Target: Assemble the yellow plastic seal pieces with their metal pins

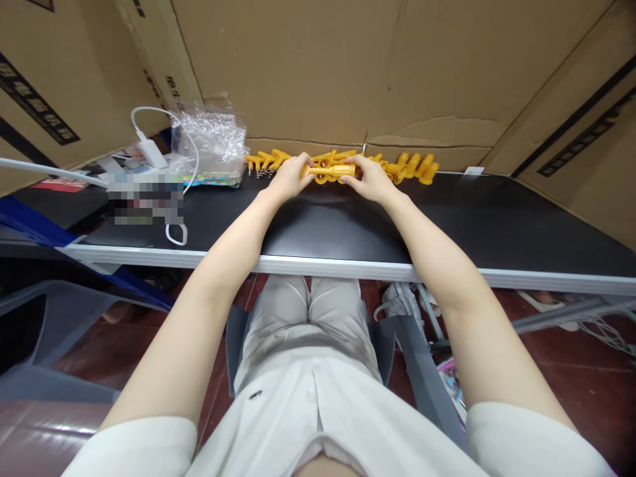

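Both my hands are raised over the far side of the black tabletop, with a yellow plastic piece [335,171] lying level between them. It has a thin ribbed stem on the left and a wider cylinder on the right. My left hand [291,177] pinches its left end, where a yellow part shows between thumb and fingers. The fingers of my right hand [370,177] close round the cylinder's right end. Behind and below the hands runs a row of similar yellow pieces. Those at left, yellow handles [268,159], show metal spiral tips; at right are yellow tubes [412,165].
Cardboard walls [318,73] enclose the table [338,225] at the back and sides. At left lie clear plastic wrap [211,139], a white charger [154,154] with its cable, and a blurred patch. A grey metal edge [332,266] borders the front.
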Available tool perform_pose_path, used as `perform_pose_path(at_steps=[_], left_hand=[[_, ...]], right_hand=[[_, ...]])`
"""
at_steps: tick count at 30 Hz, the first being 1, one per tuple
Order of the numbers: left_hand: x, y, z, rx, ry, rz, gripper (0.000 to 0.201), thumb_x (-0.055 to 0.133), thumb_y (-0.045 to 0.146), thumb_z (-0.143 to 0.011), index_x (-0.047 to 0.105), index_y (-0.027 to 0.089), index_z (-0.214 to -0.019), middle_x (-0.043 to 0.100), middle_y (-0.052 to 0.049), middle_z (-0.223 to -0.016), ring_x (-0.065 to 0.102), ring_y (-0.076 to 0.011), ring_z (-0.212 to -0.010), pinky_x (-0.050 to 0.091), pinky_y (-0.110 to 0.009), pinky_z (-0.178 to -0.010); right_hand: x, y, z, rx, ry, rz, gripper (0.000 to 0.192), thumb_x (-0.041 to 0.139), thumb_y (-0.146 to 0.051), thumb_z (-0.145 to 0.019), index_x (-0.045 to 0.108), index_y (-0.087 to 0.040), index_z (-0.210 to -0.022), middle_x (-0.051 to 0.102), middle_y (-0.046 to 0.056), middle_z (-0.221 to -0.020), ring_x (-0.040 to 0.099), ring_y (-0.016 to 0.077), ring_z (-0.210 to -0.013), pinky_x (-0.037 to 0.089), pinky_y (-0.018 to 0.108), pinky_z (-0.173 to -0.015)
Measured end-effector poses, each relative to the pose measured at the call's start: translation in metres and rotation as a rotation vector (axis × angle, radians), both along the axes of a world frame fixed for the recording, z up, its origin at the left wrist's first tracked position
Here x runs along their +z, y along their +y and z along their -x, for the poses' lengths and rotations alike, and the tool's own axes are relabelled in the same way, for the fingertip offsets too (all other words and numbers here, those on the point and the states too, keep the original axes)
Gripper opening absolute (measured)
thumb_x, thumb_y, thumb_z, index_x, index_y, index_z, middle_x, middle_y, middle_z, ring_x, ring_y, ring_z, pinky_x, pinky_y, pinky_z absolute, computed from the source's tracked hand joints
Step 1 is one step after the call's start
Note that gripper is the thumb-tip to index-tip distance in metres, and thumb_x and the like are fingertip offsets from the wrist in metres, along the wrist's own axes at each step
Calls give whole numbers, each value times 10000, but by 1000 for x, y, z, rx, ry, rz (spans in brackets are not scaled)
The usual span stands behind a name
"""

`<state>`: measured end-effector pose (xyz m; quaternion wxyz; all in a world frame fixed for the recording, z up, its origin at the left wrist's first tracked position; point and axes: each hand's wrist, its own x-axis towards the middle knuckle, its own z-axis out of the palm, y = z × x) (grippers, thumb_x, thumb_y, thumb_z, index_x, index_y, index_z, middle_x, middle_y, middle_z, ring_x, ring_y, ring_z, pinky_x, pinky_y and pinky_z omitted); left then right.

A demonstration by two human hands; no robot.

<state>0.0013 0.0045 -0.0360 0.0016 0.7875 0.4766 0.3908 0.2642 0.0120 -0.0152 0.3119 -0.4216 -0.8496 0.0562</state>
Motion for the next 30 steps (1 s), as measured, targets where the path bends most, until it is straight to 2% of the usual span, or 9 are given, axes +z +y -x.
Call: perform_pose_path(at_steps=[4, 6, 9, 13, 17, 20, 23, 27, 30], left_hand=[[1, 3, 1, 34, -38, -1, 257, 733, 257, -885, 675, 195, -1127, 748, -96, -1039, 697, -276, -1074, 554, -419, -1059], [2, 4, 2, 42, -52, -9, 271, 740, 231, -863, 668, 198, -1123, 743, -85, -1032, 698, -272, -1070, 554, -412, -1054], [4, 3, 2, 36, -58, -23, 274, 730, 179, -839, 661, 208, -1103, 742, -78, -1036, 697, -265, -1080, 547, -389, -1051], [7, -1, 0, 29, -43, -42, 268, 696, 124, -826, 650, 210, -1076, 742, -81, -1051, 698, -259, -1096, 538, -368, -1047], [11, -7, -5, 12, -49, -51, 258, 687, 135, -836, 644, 208, -1080, 735, -72, -1038, 696, -250, -1078, 532, -358, -1038], [11, -8, -7, 14, -71, -44, 253, 689, 134, -828, 643, 207, -1066, 728, -64, -1009, 694, -244, -1045, 533, -352, -1019], [11, -6, -6, 35, -93, -32, 268, 703, 124, -806, 638, 211, -1051, 726, -56, -987, 688, -241, -1016, 536, -349, -993], [13, -7, -4, 83, -104, -4, 271, 729, 131, -803, 632, 216, -1041, 726, -55, -989, 681, -244, -1006, 537, -355, -991], [15, -10, -4, 86, -97, -1, 268, 743, 149, -811, 631, 216, -1045, 723, -54, -985, 681, -250, -1021, 540, -359, -998]], right_hand=[[3, 6, -3, 44, 135, 101, 596, 852, -468, -885, 601, -200, -1354, 716, 95, -1101, 742, 286, -962, 617, 493, -944], [5, 9, -5, 100, 206, 149, 609, 920, -448, -828, 605, -226, -1300, 708, 73, -1102, 751, 259, -924, 633, 464, -914], [7, 5, -6, 151, 319, 247, 561, 963, -521, -788, 625, -241, -1138, 717, 42, -978, 747, 227, -808, 650, 432, -822], [12, -9, -2, 141, 428, 395, 624, 853, -787, -797, 616, -215, -874, 691, 37, -741, 670, 178, -582, 579, 319, -558], [14, -13, 5, 56, 520, 483, 750, 630, -938, -869, 631, -192, -788, 593, 22, -560, 555, 138, -431, 445, 251, -403], [13, -10, 7, 18, 543, 542, 788, 565, -961, -890, 675, -182, -844, 550, 3, -510, 523, 127, -389, 472, 259, -412], [15, -10, 6, -4, 522, 582, 762, 575, -944, -902, 690, -192, -951, 618, 6, -585, 608, 150, -443, 548, 283, -480], [23, -19, 2, 91, 529, 515, 605, 877, -730, -819, 647, -228, -1067, 747, 1, -835, 727, 162, -605, 572, 264, -557], [26, -26, 2, 151, 522, 472, 602, 989, -614, -738, 617, -230, -1014, 763, -2, -859, 719, 147, -611, 556, 248, -559]])
